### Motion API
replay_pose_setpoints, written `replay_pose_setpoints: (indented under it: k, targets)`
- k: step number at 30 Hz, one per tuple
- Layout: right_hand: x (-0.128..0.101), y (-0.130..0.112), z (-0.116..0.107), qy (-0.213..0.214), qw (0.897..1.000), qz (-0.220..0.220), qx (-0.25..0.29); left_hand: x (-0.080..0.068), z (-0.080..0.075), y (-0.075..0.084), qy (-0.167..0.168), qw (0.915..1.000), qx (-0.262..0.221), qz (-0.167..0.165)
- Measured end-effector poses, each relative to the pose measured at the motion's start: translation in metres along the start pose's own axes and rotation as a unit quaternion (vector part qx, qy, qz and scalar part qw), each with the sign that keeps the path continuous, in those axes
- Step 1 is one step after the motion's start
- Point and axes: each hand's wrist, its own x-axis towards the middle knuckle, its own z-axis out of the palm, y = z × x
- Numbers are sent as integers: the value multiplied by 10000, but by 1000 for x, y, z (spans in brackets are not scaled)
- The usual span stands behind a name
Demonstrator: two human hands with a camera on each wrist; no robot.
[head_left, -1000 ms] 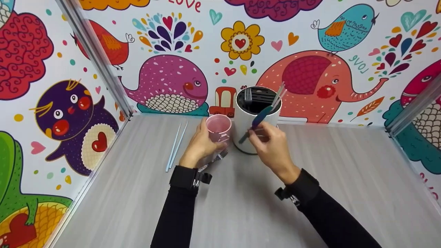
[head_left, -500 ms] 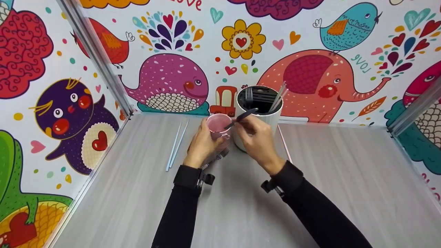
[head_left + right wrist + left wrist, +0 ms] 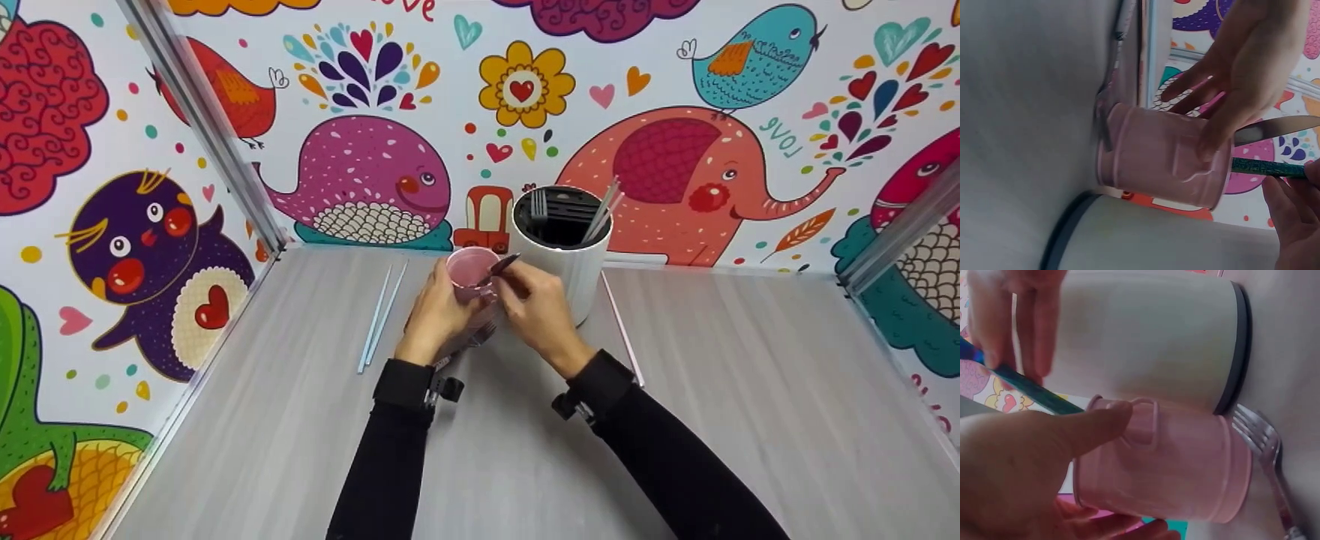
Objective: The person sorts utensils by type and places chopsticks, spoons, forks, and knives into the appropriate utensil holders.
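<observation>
My left hand holds a pink mug; its thumb lies on the mug's side by the handle. My right hand pinches a knife with a glittery green handle, whose handle end reaches into the mug's mouth. Its far end is bluish in the left wrist view. A grey knife blade also stands out past the mug's rim in the right wrist view; I cannot tell whether it belongs to the same knife. A metal fork lies on the table near the mug's base.
Close behind my right hand stands a white cylindrical holder with a black slotted inside, a dark fork and pale sticks. Light blue chopsticks lie left of the mug. A thin pink stick lies right of the holder.
My right hand has moved left and slightly down, from in front of the holder to the mug, bringing the knife over the rim and into the mouth. The left hand keeps its hold.
</observation>
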Motion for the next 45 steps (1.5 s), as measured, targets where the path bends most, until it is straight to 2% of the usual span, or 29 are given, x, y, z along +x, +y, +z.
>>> replay_pose_setpoints:
  k: [6,9,15,23,30,38,45]
  targets:
    - [-3,6,8,-800,9965,26,258,3,0,-2,115,9991,282,279]
    - [-4,9,12,-997,9949,50,126,4,0,-3,168,9984,342,407]
    - [-2,9,18,-939,9937,-12,-613,2,0,-3,111,9993,164,313]
    - [0,13,20,-1264,9884,278,-792,2,-2,-2,-6,9999,62,150]
    - [2,19,22,-1578,9797,117,-1231,4,-1,-2,70,9994,263,206]
    - [-1,22,20,-1822,9755,50,-1234,3,0,-3,79,9994,237,241]
    - [-8,25,14,-1546,9819,-390,-1025,1,-4,-2,-22,9998,182,111]
